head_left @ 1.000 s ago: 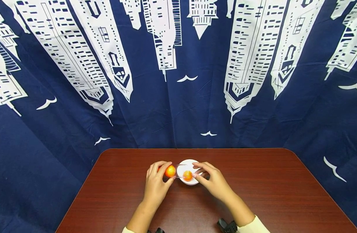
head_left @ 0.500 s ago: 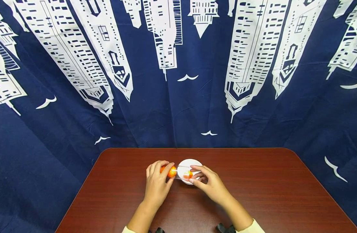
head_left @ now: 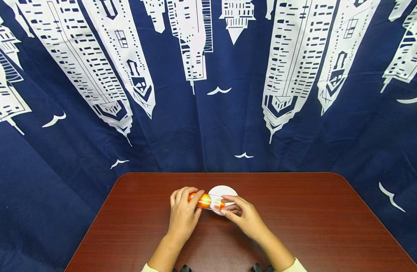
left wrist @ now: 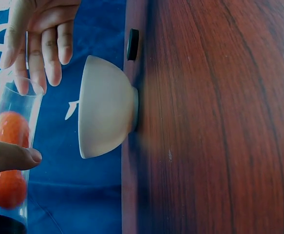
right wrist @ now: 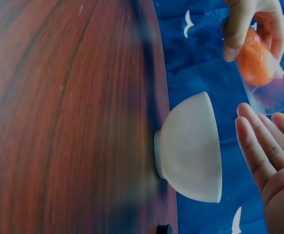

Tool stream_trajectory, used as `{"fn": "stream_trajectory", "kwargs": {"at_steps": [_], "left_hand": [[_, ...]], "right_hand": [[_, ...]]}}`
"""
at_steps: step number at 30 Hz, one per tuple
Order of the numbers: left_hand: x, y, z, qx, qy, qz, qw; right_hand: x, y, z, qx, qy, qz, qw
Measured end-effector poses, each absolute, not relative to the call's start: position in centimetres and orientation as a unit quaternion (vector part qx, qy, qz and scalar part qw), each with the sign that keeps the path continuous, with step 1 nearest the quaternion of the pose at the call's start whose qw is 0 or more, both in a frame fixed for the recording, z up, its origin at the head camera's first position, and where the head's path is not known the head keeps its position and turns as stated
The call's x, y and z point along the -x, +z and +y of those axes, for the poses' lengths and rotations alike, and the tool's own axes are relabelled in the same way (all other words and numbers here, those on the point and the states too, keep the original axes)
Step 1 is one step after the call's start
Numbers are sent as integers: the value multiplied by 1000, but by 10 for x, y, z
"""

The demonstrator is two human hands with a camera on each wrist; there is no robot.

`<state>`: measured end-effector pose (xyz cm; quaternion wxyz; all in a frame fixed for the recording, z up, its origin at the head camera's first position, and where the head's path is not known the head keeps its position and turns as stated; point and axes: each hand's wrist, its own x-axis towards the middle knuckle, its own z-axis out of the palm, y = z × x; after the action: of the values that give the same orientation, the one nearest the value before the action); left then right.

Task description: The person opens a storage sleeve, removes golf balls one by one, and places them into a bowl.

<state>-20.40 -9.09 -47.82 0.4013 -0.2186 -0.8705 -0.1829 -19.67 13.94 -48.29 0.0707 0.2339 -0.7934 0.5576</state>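
My left hand grips a clear tube with a black base, lying nearly sideways above a white bowl. Inside the tube are two orange balls, one nearer the open mouth and another behind my left thumb. Through the tube's mouth end, another orange ball shows in the bowl. My right hand is at the mouth, its fingers extended and apart around the rim. Whether its fingertips touch the tube is unclear. The bowl stands upright on the table below both hands.
A small black disc lies on the reddish-brown wooden table beside the bowl; the head view hides it. A dark blue curtain with white buildings hangs behind the table's far edge.
The orange balls in the tube have slid rightward toward its mouth. My right hand has moved slightly left and lower, while my left hand has barely moved.
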Motion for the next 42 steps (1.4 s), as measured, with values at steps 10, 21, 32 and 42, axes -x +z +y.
{"fn": "stream_trajectory", "kwargs": {"at_steps": [10, 21, 32, 42], "left_hand": [[203, -480, -90, 217, -186, -873, 396], [203, -482, -90, 214, -189, -872, 398], [203, -484, -89, 205, -210, -870, 395], [203, -481, -90, 183, -249, -873, 378]], "right_hand": [[194, -480, 138, -216, 578, -785, 55], [194, -480, 138, -222, 576, -785, 56], [194, -476, 138, -241, 588, -767, 89], [198, -470, 142, -262, 574, -765, 130]]}}
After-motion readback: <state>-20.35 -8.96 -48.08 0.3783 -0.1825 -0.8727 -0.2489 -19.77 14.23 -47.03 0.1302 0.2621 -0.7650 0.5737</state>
